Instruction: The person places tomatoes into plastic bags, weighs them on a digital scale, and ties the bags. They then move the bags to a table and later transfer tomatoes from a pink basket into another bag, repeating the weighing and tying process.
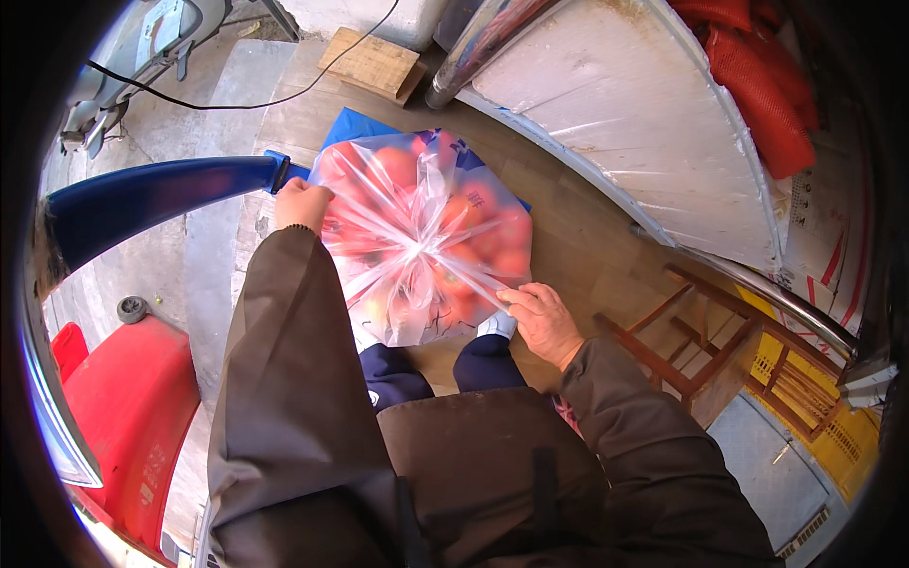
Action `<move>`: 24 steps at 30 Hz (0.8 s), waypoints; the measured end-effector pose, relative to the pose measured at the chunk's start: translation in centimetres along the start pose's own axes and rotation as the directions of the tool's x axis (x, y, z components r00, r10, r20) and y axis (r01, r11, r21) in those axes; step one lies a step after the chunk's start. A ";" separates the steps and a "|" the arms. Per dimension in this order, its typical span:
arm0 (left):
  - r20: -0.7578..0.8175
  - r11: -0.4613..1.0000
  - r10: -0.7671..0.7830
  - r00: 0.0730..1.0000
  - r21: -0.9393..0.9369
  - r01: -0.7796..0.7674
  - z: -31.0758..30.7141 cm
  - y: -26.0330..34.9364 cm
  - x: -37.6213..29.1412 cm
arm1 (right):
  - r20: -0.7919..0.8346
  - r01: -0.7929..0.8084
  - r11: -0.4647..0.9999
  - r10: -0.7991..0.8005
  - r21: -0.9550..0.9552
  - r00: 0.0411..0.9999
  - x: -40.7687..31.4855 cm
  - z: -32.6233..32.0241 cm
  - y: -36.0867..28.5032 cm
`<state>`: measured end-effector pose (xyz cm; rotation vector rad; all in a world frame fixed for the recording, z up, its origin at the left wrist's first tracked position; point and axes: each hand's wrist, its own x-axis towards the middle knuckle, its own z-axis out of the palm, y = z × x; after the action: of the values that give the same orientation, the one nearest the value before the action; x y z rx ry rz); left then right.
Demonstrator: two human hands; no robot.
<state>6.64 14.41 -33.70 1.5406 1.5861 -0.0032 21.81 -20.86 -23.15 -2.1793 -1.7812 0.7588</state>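
Note:
A translucent plastic bag [419,241] bulges with round red produce that looks like tomatoes, its film gathered to a twisted centre on top. A blue, angular object [358,126] shows beneath and behind the bag. At the bag's upper left edge is my left hand [302,202], its fingers curled on the film, close to a blue curved arm [170,188] with a clip-like end. My right hand [541,312] pinches a stretched strand of the film at the lower right. Both hands stay apart, on opposite sides of the bag.
A white foam panel [625,106] and metal rails stand at the right. Wooden stool frames [689,383], a yellow crate [817,397] and red mesh sacks [760,85] lie beyond. At the left are a red plastic object [135,405] and a black cable [248,106]. A wood block [369,62] rests ahead.

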 end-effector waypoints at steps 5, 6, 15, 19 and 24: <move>0.051 0.999 0.027 0.998 -0.035 -0.026 -0.8 1.4 -1.5 | -0.115 -0.038 0.993 0.051 0.114 0.992 1.2 -1.6 -1.7; 0.192 0.961 -0.103 0.976 -0.232 0.147 -1.3 1.6 -2.6 | -0.137 -0.041 0.987 0.063 0.157 0.989 1.6 -2.5 -2.2; 0.742 0.433 0.296 0.602 -0.666 0.607 -9.3 9.1 -15.8 | 0.131 -0.136 0.021 0.162 0.990 0.978 8.0 -11.3 -8.8; 0.863 0.775 0.367 0.348 -0.490 0.400 -8.7 11.2 -18.0 | -0.011 -0.012 0.412 0.053 0.911 0.999 11.1 -9.4 -10.1; 0.751 0.792 0.352 0.559 -0.557 0.250 -8.1 8.1 -15.6 | 0.192 -0.231 0.186 0.207 0.955 0.959 9.6 -8.3 -6.7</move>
<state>5.70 8.31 -15.31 0.8101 0.6237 -0.1534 21.73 -8.88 -15.36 -1.4125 -0.4873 1.4466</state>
